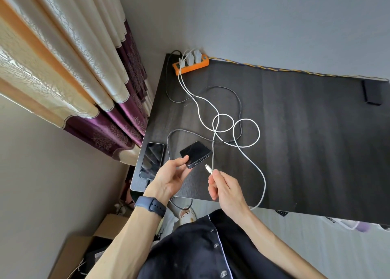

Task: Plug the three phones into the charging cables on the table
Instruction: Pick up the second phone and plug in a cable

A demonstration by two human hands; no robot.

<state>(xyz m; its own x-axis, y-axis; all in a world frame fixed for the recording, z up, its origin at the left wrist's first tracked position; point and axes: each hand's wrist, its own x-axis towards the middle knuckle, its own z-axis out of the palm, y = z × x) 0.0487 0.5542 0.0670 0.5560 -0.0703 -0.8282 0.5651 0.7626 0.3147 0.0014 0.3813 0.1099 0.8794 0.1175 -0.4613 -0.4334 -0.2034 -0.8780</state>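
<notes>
power strip (191,64) at table (306,152) far-left corner | flat phone (152,160) left of held phone (196,154) | cable plug (208,169) just right

A dark wood-grain table (306,152) stands against grey walls (274,14), beside cream-and-purple curtains (73,67).
</notes>
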